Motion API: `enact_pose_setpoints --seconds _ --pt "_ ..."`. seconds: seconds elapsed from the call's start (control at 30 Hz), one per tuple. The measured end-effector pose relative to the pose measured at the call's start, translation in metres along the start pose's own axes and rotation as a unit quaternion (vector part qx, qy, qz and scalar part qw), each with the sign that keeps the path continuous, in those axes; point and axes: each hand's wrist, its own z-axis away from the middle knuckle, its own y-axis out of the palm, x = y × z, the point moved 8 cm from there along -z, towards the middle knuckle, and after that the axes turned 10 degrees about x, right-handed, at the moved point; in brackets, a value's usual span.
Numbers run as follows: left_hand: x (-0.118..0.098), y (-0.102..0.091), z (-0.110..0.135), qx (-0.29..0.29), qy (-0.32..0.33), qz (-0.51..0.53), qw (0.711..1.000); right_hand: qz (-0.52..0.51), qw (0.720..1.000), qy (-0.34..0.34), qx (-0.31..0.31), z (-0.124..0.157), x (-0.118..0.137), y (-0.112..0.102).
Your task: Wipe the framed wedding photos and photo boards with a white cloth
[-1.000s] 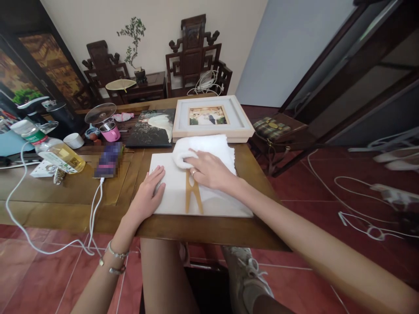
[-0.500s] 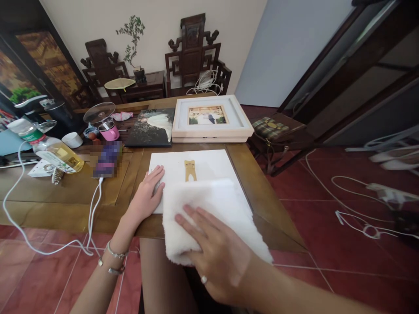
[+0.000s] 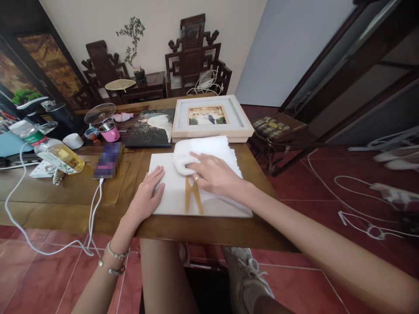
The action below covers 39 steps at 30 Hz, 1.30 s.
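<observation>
A white board [image 3: 173, 196], the back of a frame with a tan fold-out stand [image 3: 192, 201], lies face down near the front edge of the wooden table [image 3: 72, 196]. My left hand [image 3: 147, 194] lies flat on the board's left edge, fingers stretched out. My right hand [image 3: 214, 174] presses a fluffy white cloth [image 3: 216, 150] onto the far part of the board, fingers spread over the bunched end.
Behind the board lie a cream-framed photo [image 3: 211, 117] and a dark photo print [image 3: 152, 126]. At the left are a bottle of yellow liquid [image 3: 52, 152], a pink cup [image 3: 109, 131], a phone [image 3: 108, 159] and a white cable [image 3: 94, 205]. Carved chairs stand behind.
My right hand pulled the cloth down to the board's near edge half a second ago and has now pushed it back to the far side. The left hand has stayed put.
</observation>
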Motion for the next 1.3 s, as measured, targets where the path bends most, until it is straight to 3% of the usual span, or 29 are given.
enact_pose_setpoints --seconds 0.1,0.2,0.33,0.53,0.63,0.83,1.0,1.13,1.3 --pt "0.001 0.000 0.000 0.001 -0.001 0.000 1.000 0.008 1.000 -0.001 -0.005 -0.008 0.000 -0.001" --pt "0.001 0.001 0.000 0.000 -0.001 0.000 1.000 0.015 1.000 -0.023 0.000 0.003 0.014 0.006" --pt "0.001 0.001 0.000 0.002 0.000 -0.003 1.000 -0.001 0.997 -0.075 0.018 0.040 0.050 0.017" --pt "0.001 0.001 0.000 0.006 0.006 -0.004 1.000 -0.031 0.977 -0.210 0.030 0.091 0.103 0.019" --pt "0.002 0.002 -0.001 0.006 0.011 -0.004 1.000 -0.044 0.976 -0.212 0.007 0.088 0.097 0.017" --pt "0.002 0.001 0.000 -0.004 0.005 0.006 1.000 -0.053 0.990 -0.114 -0.067 0.042 0.034 0.007" --pt "0.001 0.001 0.000 -0.007 0.007 0.006 1.000 -0.012 0.999 -0.024 -0.044 0.005 -0.006 0.002" --pt "0.002 0.001 0.000 -0.005 0.004 0.003 1.000 -0.010 0.999 -0.033 -0.033 0.007 0.004 0.004" --pt "0.002 0.002 0.000 -0.004 0.006 -0.002 1.000 -0.022 0.997 -0.073 0.011 0.048 0.054 0.017"
